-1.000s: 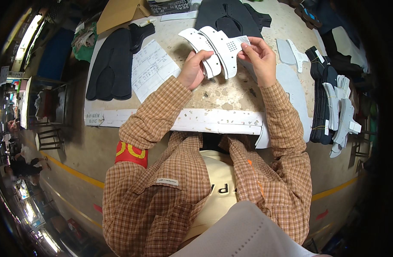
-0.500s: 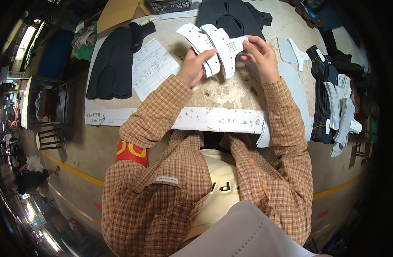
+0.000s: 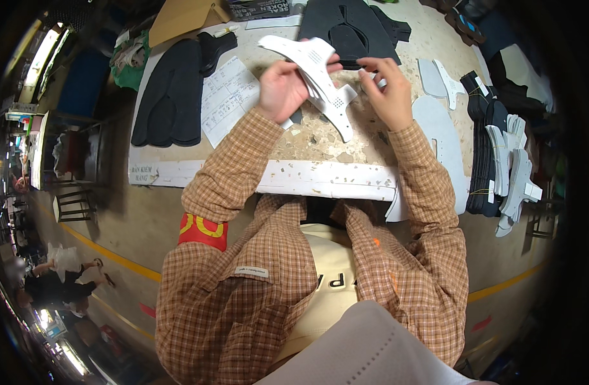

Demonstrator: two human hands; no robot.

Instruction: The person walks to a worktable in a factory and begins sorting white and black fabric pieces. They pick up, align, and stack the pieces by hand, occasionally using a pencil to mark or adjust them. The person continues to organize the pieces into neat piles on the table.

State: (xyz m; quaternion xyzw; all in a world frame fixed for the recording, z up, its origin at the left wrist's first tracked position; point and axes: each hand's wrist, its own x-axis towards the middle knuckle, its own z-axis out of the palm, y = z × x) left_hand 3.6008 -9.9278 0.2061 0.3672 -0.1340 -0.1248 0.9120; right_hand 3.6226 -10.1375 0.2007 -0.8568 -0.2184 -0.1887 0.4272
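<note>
My left hand (image 3: 283,91) grips a small stack of white perforated shoe-upper cutouts (image 3: 315,59), held tilted above the table. Its fingers pass behind the pieces and their tips show at the far side. Below the stack, another white cutout with small holes (image 3: 340,110) slants toward the table's front; its upper end is hidden by the stack, and I cannot tell whether it is held or lies on the table. To the right, my right hand (image 3: 389,93) is raised with bent fingers, thumb and forefinger apart, away from the stack.
A handwritten sheet (image 3: 230,102) and black sole-shaped pieces (image 3: 168,96) are at left. More black pieces (image 3: 349,29) lie at the back, near an open cardboard box (image 3: 185,22). Grey pieces (image 3: 437,138) and banded black and white stacks (image 3: 484,154) line the right edge.
My right hand has let go of the white cutout and drawn slightly back. The stack in my left hand has turned, and one cutout now slants below it.
</note>
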